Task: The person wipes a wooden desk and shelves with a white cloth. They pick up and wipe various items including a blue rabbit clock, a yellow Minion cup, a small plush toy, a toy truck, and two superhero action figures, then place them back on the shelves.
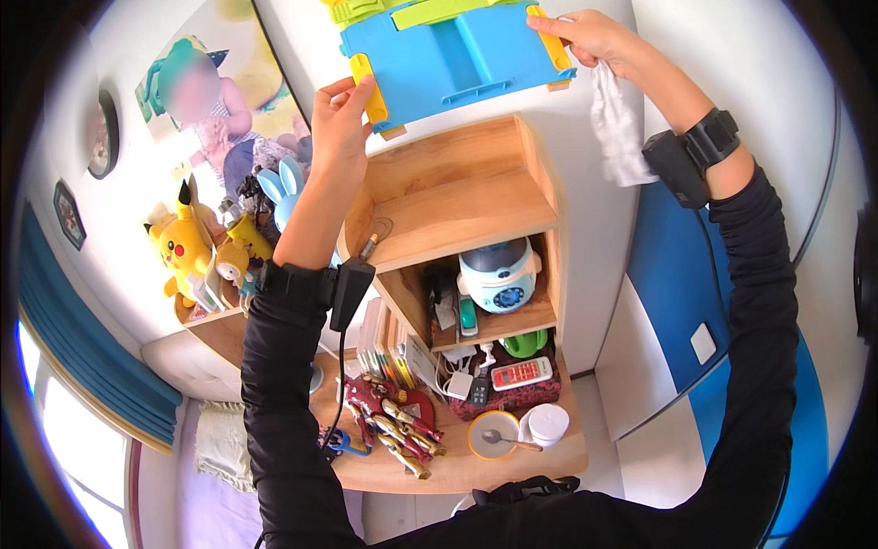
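A blue plastic toy panel (456, 62) with yellow side pieces and green parts is held up above a wooden shelf unit (459, 199). My left hand (341, 123) grips its left yellow piece between thumb and fingers. My right hand (593, 41) pinches the right yellow piece, and a white cloth (615, 130) hangs from the same hand. The panel's far edge runs out of the picture. On the unit's upper shelf lies a small cord with a metal end (371, 245).
A toy robot (499, 274) stands on the middle shelf. The desk (453, 475) below bears a red and gold action figure (391, 422), a bowl with a spoon (492, 436), a white lidded cup (547, 424) and books (387, 343). Plush toys (180, 250) sit at the left.
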### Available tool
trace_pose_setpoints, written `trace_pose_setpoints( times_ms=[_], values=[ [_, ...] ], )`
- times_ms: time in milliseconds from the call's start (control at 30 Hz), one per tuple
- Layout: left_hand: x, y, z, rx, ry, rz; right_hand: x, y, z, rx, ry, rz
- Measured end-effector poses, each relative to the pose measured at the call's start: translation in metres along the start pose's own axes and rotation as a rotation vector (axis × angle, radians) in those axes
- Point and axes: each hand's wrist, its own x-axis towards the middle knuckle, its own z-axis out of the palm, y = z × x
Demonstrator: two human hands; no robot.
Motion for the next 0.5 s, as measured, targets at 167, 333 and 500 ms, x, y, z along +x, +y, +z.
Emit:
trace_pose_setpoints(
  times_ms=[167, 333, 500],
  values=[
    [-0.033, 0.019, -0.002, -0.214, -0.085, -0.065, -0.021, -0.02, 0.002, 0.106, -0.082, 0.081],
    [-0.076, 0.036, -0.018, -0.262, -0.112, -0.065, -0.039, -0.064, 0.018, 0.179, -0.141, 0.004],
    [-0.138, 0.055, -0.051, -0.117, 0.172, 0.125, -0.002, -0.037, 0.03, 0.635, -0.393, 0.004]
  ],
)
